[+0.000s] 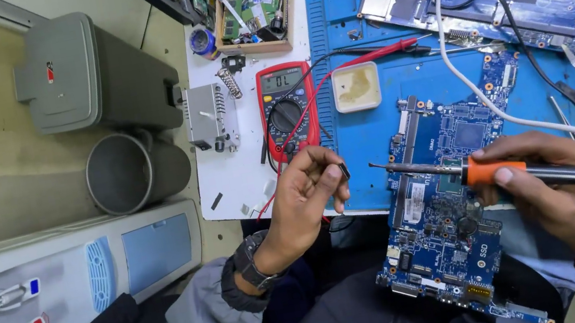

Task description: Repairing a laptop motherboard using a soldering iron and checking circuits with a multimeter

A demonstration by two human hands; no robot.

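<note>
The right hand (543, 179) is wrapped around a soldering iron (510, 171), fingers pressed together on the orange collar and black handle, tip pointing toward nine o'clock over a blue board (446, 212) that lies half on the blue mat (376, 130) and half off the table edge toward the lap. The left hand (305, 194), at nine o'clock from the tip and apart from it, pinches a small dark part (344, 170) between thumb and fingertips; what kind of part I cannot tell. The iron looks light and stiff, its metal end likely hot, so the collar and handle are the places to hold. The board looks thin, rigid and fragile, best held by its edges. The part is tiny and probably easy to drop. A red meter (288, 110) sits at twelve o'clock from the left hand.
</note>
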